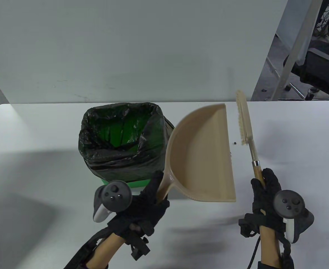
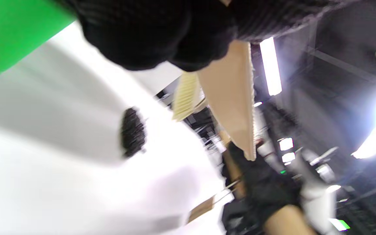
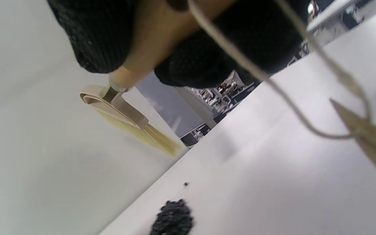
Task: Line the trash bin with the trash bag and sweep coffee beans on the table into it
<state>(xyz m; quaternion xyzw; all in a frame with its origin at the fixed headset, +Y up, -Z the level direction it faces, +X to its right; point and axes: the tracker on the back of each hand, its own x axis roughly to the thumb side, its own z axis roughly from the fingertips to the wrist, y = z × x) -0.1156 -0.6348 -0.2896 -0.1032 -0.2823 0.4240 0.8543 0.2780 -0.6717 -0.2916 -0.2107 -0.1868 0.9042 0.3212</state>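
White table surface (image 1: 55, 168) is seen from above, backed by a pale panel, with chair legs and cables visible beyond its far right corner. Toward the middle of the table a green trash bin (image 1: 136, 183) is stood, and it is lined with a black trash bag (image 1: 119, 145) whose edge is folded over the rim; green shows through the open mouth.

A beige dustpan (image 1: 203, 157) is held up just right of the bin, its handle gripped by the curled fingers of the left hand (image 1: 142, 207). The pan is tilted so that its inside faces the camera and its straight lip runs along the right side. In the left wrist view the pan appears raised off the table, though the blur leaves this uncertain.

A small brush (image 1: 244, 123) with pale bristles is held just right of the pan's lip, apart from it. Its wooden handle is gripped by the right hand (image 1: 265, 193), with the fingers wrapped round it, as the right wrist view confirms.

1 stray coffee bean (image 1: 234, 143) is seen on the table between lip and brush. A dark heap of coffee beans (image 3: 172, 218) lies on the table in both wrist views; in the table view it is hidden behind the pan.
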